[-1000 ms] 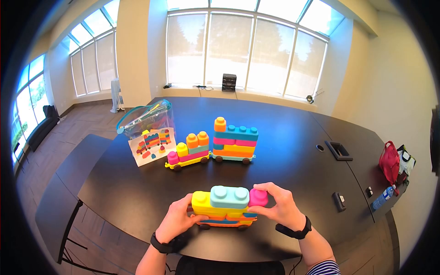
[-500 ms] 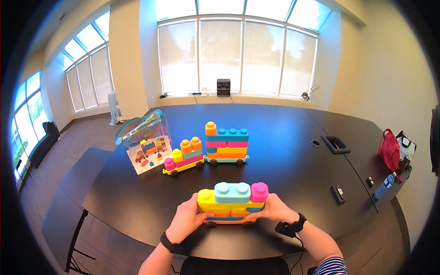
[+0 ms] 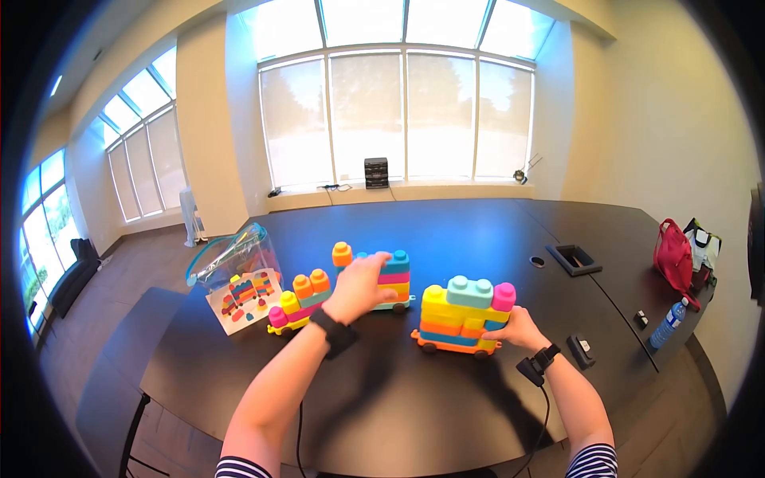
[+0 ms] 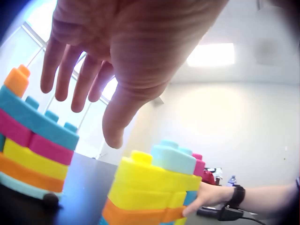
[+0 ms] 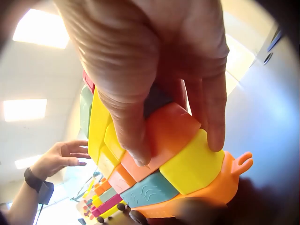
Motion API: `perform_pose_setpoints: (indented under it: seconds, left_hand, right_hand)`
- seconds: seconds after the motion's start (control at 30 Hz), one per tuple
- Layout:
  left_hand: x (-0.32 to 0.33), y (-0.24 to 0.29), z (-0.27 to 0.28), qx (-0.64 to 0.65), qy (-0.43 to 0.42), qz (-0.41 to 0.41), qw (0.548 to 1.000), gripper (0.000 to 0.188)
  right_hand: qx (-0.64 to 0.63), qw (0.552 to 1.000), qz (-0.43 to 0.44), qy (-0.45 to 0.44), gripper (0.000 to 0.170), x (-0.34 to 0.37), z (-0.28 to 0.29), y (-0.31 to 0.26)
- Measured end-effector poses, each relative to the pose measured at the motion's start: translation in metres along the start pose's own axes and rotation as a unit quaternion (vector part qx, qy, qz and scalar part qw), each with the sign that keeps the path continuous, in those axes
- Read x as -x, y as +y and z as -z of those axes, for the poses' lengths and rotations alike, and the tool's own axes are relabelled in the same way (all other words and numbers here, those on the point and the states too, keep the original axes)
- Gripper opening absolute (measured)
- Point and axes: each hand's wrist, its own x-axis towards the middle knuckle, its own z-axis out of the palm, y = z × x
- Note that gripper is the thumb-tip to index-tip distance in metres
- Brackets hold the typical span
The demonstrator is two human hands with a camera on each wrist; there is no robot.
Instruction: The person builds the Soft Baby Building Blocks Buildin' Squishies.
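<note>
My right hand (image 3: 522, 328) grips the right end of a wheeled toy wagon (image 3: 450, 328) stacked with yellow, orange and blue blocks. A light-blue block (image 3: 468, 296) and a pink block (image 3: 504, 297) top it. In the right wrist view my thumb lies across an orange block (image 5: 171, 133), above the wagon's orange base (image 5: 206, 201). My left hand (image 3: 358, 288) reaches forward, overlapping a taller block wagon (image 3: 397, 288) in the head view. The left wrist view shows its fingers (image 4: 86, 84) extended and holding nothing, between the taller wagon (image 4: 40, 157) and the yellow-topped one.
A smaller yellow wagon (image 3: 285, 325) with orange and yellow blocks stands left of the taller one. Behind it are a picture card (image 3: 243, 303) and a clear bag (image 3: 239, 259). A water bottle (image 3: 668, 323) and red bag (image 3: 676, 263) stand on the right.
Both hands held the yellow-topped wagon near the table's front. It has moved forward and right with the right hand; the left hand has let go and reached toward the taller wagon.
</note>
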Motion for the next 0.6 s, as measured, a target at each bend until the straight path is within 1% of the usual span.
perform_pose_setpoints:
  seconds: [0.03,0.13,0.17,0.27,0.3,0.4,0.5,0.6]
  left_hand:
    - [-0.022,-0.015,-0.004,-0.031,0.003,-0.027,0.999,0.08]
    - [-0.061,-0.03,-0.005,-0.084,-0.031,-0.017,0.996,0.087]
    - [-0.075,-0.046,-0.014,-0.092,-0.06,-0.004,0.994,0.094]
    - [-0.099,-0.06,-0.024,-0.079,-0.161,0.068,0.981,0.101]
    - [-0.103,-0.062,-0.028,-0.084,-0.178,0.086,0.977,0.099]
    - [-0.109,-0.062,-0.04,-0.112,-0.23,0.085,0.963,0.093]
    - [-0.108,-0.064,-0.048,-0.128,-0.204,0.097,0.966,0.081]
    - [-0.105,-0.077,-0.047,-0.046,-0.18,0.09,0.978,0.075]
  right_hand:
    - [-0.008,1.0,-0.011,0.01,0.06,-0.006,0.006,0.005]
    - [0.019,0.998,-0.062,0.02,0.061,-0.023,0.02,0.016]
    - [0.02,0.998,-0.062,0.022,0.061,-0.031,0.021,0.022]
    - [0.022,0.997,-0.065,0.023,0.059,-0.047,0.022,0.035]
    - [0.023,0.997,-0.064,0.022,0.059,-0.052,0.021,0.033]
    - [0.03,0.998,-0.051,0.027,0.057,-0.064,0.014,0.037]
    - [0.027,0.998,-0.031,0.037,0.057,-0.072,0.009,0.042]
    - [0.028,0.999,-0.02,0.042,0.058,-0.075,0.004,0.043]
